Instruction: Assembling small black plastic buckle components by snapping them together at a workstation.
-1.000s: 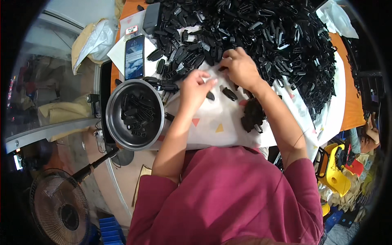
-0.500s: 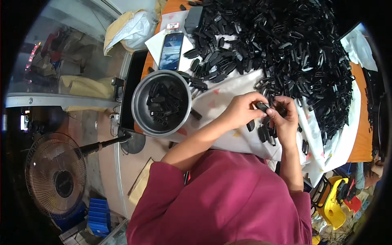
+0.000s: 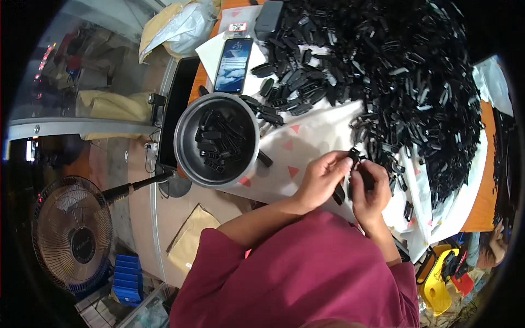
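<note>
My left hand is closed, pinching a small black oblong plastic piece between thumb and fingers. Close beside it, my right hand has its fingers curled in around something dark, mostly hidden by the fingers. Beneath and between the hands, more black pieces lie on the white cloth with red triangles. Just beyond them spreads a large heap of similar black pieces. To the left stands a round metal bowl with several black pieces inside.
Behind the bowl a phone with a lit screen lies on white paper, near a dark grey box. A standing fan and blue bins are on the left. At the lower right is a yellow chair.
Both hands have drawn nearer to my body. The small black piece between them has turned from slanting to nearly upright. The view has shifted slightly.
</note>
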Demonstrator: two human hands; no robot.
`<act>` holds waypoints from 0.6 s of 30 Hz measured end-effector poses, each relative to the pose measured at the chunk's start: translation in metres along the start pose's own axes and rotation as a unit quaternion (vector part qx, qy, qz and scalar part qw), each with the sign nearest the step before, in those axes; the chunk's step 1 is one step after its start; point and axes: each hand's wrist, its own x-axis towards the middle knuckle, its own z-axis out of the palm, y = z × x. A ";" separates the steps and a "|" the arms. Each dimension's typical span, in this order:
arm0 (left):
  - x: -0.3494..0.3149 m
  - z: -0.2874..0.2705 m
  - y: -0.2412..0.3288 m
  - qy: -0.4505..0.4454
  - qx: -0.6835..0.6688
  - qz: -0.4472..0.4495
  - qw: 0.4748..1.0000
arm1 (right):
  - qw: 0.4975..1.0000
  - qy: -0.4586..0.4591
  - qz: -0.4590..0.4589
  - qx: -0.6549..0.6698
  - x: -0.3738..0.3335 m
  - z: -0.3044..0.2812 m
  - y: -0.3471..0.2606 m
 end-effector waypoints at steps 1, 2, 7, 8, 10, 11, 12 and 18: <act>0.000 -0.003 -0.004 -0.010 0.018 0.030 0.999 | 0.996 -0.032 0.085 0.026 -0.003 -0.003 -0.004; 0.003 -0.008 -0.008 -0.020 0.036 0.059 0.997 | 0.996 -0.044 0.068 0.026 0.000 -0.003 -0.001; 0.020 -0.014 -0.011 0.004 -0.021 0.054 0.998 | 0.971 -0.041 0.180 0.152 0.022 -0.004 0.004; 0.020 -0.019 -0.006 -0.039 0.059 0.082 0.994 | 0.984 -0.051 0.143 0.096 0.027 -0.001 0.005; 0.022 -0.020 -0.001 -0.078 0.057 0.063 0.993 | 0.993 -0.067 0.096 -0.003 0.026 0.005 0.008; 0.022 -0.021 -0.003 -0.078 0.015 0.005 0.997 | 0.993 -0.069 0.100 -0.003 0.024 0.005 0.011; 0.024 -0.024 -0.002 -0.094 -0.049 -0.044 0.993 | 0.992 -0.070 0.103 -0.002 0.021 0.005 0.013; 0.031 -0.030 -0.006 -0.043 -0.072 -0.031 0.996 | 0.933 -0.038 0.262 0.242 0.028 0.006 0.002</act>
